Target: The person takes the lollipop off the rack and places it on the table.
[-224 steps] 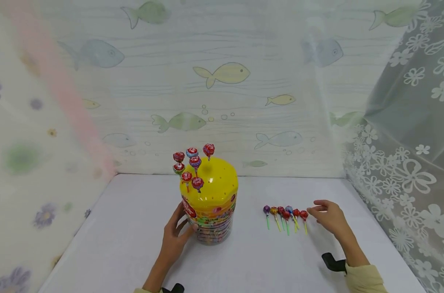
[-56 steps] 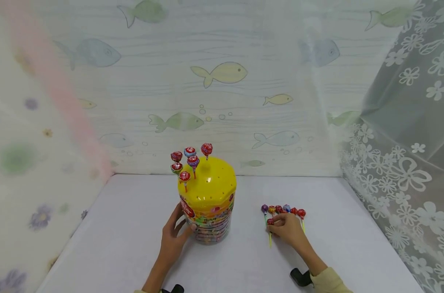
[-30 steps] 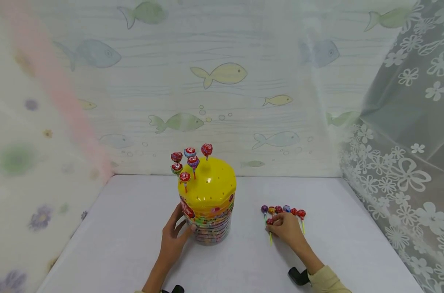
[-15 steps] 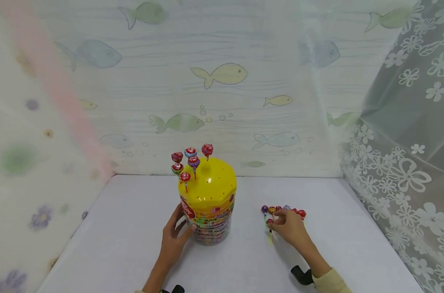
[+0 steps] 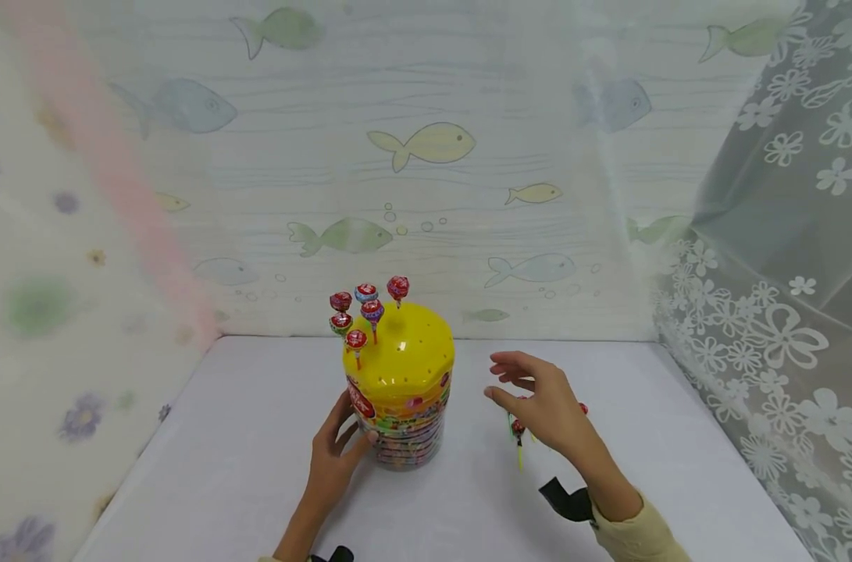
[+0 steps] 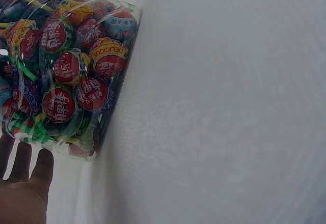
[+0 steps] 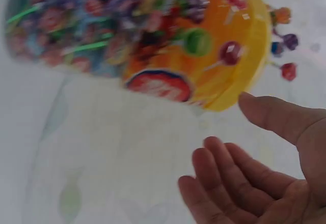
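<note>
A clear jar (image 5: 411,446) packed with wrapped lollipops stands on the table under a yellow lid (image 5: 415,343) dotted with small holes. Several lollipops (image 5: 372,311) rise from the lid's left and back part. My left hand (image 5: 333,457) holds the jar low on its left side, thumb in front and fingers reaching behind. To the right of the jar, my right hand (image 5: 547,400) is raised with spread fingers and holds nothing. Below it lies a red lollipop (image 5: 518,428) with a yellow stick, near a row of others mostly hidden by the hand.
A white table (image 5: 229,468) bears everything. Behind it hangs a fish-print curtain (image 5: 426,195), and a flower-patterned sheer curtain (image 5: 770,343) borders the right side. Black wrist mounts (image 5: 566,499) stick out beside the forearms.
My right hand has let go of the red lollipop, lifted and moved slightly left toward the jar. That lollipop left the lid earlier. The left hand stays on the jar.
</note>
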